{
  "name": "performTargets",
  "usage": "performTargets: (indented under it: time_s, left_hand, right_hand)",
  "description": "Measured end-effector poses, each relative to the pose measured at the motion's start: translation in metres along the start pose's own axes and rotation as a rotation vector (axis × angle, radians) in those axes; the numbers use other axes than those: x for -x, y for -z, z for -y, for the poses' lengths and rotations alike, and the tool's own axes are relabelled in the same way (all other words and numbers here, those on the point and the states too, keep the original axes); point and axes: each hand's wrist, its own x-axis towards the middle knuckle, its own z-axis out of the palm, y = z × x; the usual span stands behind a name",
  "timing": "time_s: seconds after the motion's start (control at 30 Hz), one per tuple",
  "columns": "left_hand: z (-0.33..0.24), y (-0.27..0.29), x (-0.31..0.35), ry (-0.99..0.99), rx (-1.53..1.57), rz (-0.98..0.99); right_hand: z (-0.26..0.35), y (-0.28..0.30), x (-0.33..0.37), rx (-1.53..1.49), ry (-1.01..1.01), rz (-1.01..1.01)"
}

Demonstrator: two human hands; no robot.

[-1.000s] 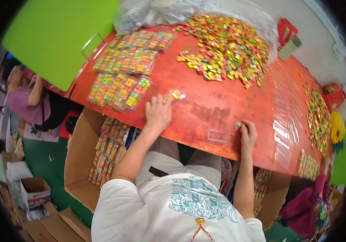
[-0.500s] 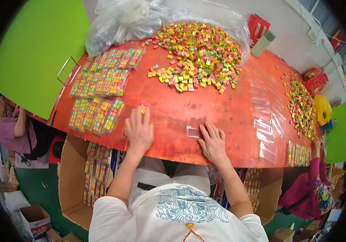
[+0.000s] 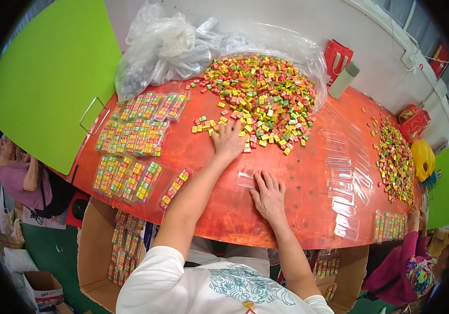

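At the near edge of a heap of small, brightly wrapped pieces [image 3: 266, 99], the person's left hand [image 3: 229, 140] reaches forward, fingers somewhat apart and tips bent down among the pieces; whether they pinch one cannot be told. The right hand [image 3: 270, 199] lies low on the red table [image 3: 297, 170], fingers stretched forward and close together, thumb set apart, at the right end of a small clear tray [image 3: 245, 180]. No pieces show inside this tray; the hand perhaps steadies so light a thing against sliding.

Beside the left forearm, one filled strip [image 3: 176, 188] lies apart from the filled packs [image 3: 128, 178] farther left, which sit close in rows, likely to save room. To the right, spare clear trays [image 3: 342, 193] fan out overlapping, seemingly so each lifts singly. Clear plastic sheeting [image 3: 156, 52] bunches behind the heap and curves around its back, probably containing it. Far right, a co-worker's hand [image 3: 416, 215] is near a second heap [image 3: 396, 162]. Below the table edge, cardboard boxes [image 3: 96, 256] flank the person, holding more packs within reach.
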Motion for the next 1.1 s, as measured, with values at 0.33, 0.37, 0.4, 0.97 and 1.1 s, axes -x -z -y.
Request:
performTargets:
  time_s: [0.33, 0.37, 0.4, 0.97, 1.1]
  left_hand:
    - [-0.074, -0.019, 0.045, -0.346, 0.036, 0.423]
    - [-0.076, -0.016, 0.049, -0.343, 0.019, 0.516]
    - [-0.075, -0.013, 0.055, -0.345, 0.024, 0.528]
    - [-0.011, 0.034, 0.108, -0.436, 0.4, 0.265]
    - [-0.019, 0.023, 0.138, -0.554, 0.041, 0.176]
  right_hand:
    - [-0.002, -0.002, 0.003, -0.003, 0.014, 0.005]
    - [-0.002, -0.002, 0.004, -0.015, 0.04, 0.007]
    - [-0.001, 0.0, 0.004, -0.015, 0.029, 0.015]
    - [0.0, 0.03, 0.014, -0.218, 0.048, -0.119]
    - [0.002, 0.02, 0.007, -0.095, 0.003, -0.204]
